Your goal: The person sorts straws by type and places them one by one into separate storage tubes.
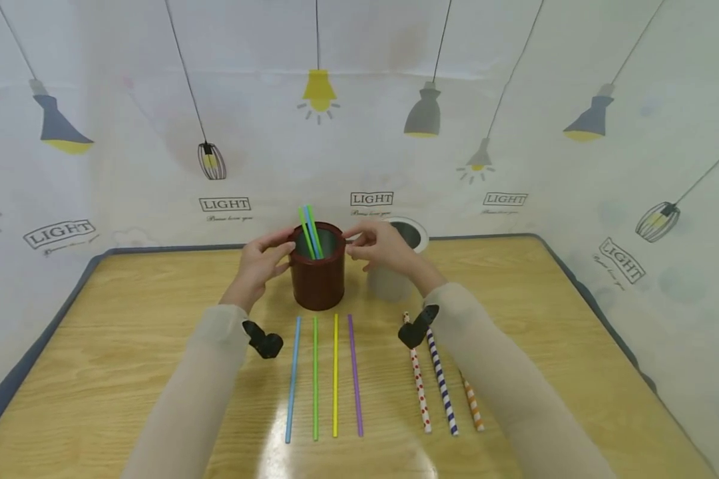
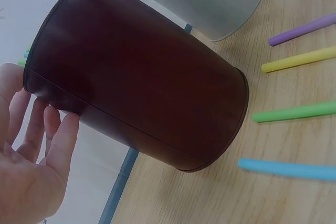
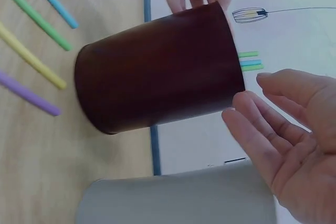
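A dark red round bin stands upright on the table, with green and blue straws sticking out of its mouth. At its left side is my left hand, fingertips at the rim and thumb against the wall below it. In the left wrist view those fingers are loosely extended along the bin's edge. My right hand is at the opposite side of the rim. The right wrist view shows its fingertips right at the rim, fingers loosely straight and thumb apart from them.
A grey bin with a white rim stands behind my right hand. In front lie blue, green, yellow and purple straws. Patterned straws lie further right, partly under my right forearm. A printed cloth backdrop surrounds the table.
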Available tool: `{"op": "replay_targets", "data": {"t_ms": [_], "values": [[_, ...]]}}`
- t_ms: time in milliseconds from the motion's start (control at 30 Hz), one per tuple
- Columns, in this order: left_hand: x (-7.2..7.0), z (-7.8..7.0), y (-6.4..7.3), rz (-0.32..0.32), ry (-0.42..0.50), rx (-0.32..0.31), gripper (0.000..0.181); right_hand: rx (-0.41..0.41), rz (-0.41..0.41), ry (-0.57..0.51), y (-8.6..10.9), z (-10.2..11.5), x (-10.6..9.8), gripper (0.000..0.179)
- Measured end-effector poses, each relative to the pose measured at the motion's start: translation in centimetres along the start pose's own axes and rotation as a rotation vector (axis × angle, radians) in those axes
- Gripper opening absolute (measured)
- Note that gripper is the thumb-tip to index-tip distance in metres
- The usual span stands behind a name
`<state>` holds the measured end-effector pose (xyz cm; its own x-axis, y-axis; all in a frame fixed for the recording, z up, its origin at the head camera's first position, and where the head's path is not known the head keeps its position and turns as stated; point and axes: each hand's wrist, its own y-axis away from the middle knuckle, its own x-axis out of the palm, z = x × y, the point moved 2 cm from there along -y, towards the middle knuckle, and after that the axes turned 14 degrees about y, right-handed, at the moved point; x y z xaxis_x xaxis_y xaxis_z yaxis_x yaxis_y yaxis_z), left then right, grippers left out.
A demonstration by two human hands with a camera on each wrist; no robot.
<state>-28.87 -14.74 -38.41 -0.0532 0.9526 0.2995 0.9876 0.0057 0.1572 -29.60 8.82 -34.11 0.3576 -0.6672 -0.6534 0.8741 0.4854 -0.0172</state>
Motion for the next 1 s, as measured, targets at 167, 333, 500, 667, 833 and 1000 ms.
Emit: {"op": "replay_targets", "data": {"t_ms": [167, 333, 500, 667, 833, 1000], "values": [[0.0, -0.2, 0.2, -0.006, 0.004, 0.002, 0.042, -0.03, 0.015, 0.054, 1.2, -0.4, 1.2, 0.03], [0.0, -0.2, 0.3, -0.008, 0.01, -0.005, 0.042, -0.078, 0.02, 0.074, 2.3, -0.3, 2.2, 0.035], [0.2, -0.2, 0.2, -0.01, 0.016, -0.003, 0.042, -0.073, 0.01, 0.051, 3.1, -0.6, 2.7, 0.041], [0.2, -0.2, 0.3, -0.018, 0.017, -0.006, 0.041, -0.102, 0.04, 0.049, 3.8, -1.2, 3.5, 0.037], [0.2, -0.2, 0.3, -0.012, 0.013, -0.008, 0.042, -0.009, 0.057, 0.003, 4.6, -2.4, 4.9, 0.034], [0.1, 0.0, 0.2, -0.005, 0.016, -0.002, 0.042, 0.241, 0.038, -0.057, 5.1, -3.9, 6.6, 0.033]]}}
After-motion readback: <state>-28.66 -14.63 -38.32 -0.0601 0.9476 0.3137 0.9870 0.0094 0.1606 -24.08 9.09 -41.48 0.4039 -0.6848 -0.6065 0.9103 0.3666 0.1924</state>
